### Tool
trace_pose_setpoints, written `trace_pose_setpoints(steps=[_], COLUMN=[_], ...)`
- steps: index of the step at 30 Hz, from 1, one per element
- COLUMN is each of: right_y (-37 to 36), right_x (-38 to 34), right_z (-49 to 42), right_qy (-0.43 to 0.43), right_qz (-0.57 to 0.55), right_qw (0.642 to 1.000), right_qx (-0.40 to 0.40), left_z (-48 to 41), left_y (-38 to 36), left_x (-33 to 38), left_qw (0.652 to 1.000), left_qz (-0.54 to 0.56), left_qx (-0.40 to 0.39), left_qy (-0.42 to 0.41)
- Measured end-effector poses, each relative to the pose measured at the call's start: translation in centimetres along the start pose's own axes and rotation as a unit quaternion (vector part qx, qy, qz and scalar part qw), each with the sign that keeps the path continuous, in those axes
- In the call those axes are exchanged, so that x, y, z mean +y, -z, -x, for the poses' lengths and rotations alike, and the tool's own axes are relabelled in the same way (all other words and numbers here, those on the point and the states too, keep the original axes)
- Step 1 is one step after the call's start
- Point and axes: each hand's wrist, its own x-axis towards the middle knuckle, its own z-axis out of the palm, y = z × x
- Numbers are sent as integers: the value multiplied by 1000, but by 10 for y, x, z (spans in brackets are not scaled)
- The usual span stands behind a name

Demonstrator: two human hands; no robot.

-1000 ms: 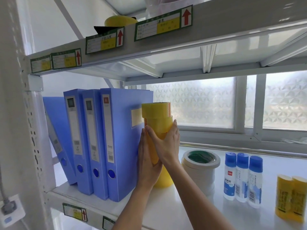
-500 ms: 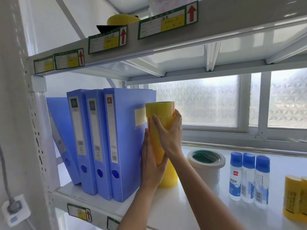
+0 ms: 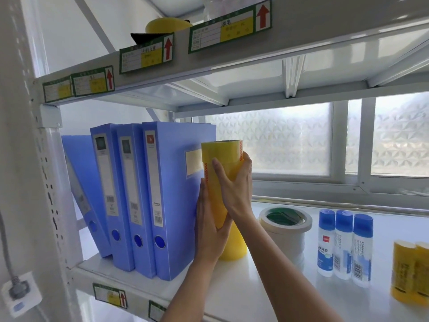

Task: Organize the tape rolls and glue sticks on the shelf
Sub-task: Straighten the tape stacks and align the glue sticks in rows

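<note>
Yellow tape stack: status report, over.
Both gripping: left hand low, right hand high. Upright on shelf, yellow tape stack. Crowded by blue binder left, white tape roll right.

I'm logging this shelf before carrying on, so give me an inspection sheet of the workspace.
Surface: white shelf, glossy.
Job's things: yellow tape stack upright beside blue folders; white tape rolls stacked; three blue-capped glue bottles upright; yellow glue sticks far right.
Clutter: blue folders, leftmost leaning.
Grips: left hand holds stack low; right hand grips it higher.
Cables: grey cable into wall socket, lower left.
Surroundings: frosted window; labelled upper shelf.
</note>
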Motion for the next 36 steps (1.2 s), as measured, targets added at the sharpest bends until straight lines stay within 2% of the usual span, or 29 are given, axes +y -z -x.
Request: trace_pose_setpoints(steps=[8, 20, 22, 25, 30, 33, 36], right_y=[1, 3, 6, 19, 81, 129, 159], right_x=[-1, 0, -1, -8, -14, -4, -3], right_z=[0, 0, 6, 24, 63, 93, 121], right_qy=[0, -9, -4, 53, 145, 145, 98], right_qz=[-10, 20, 45, 128, 199, 214, 187], right_qw=[1000, 999, 999, 990, 969, 964, 977], right_qx=[-21, -30, -30, -15, 31, 58, 30], left_z=[0, 0, -1, -3, 7, 27, 58], left_y=[0, -1, -3, -8, 3, 5, -5], left_x=[-1, -2, -8, -15, 20, 64, 99], left_qw=[1000, 1000, 999, 996, 1000, 998, 994], left_qz=[21, -17, -47, -78, -4, -1, 101], left_qx=[2, -8, -14, -20, 20, 55, -22], left_qy=[10, -10, -22, -30, 6, -36, -29])
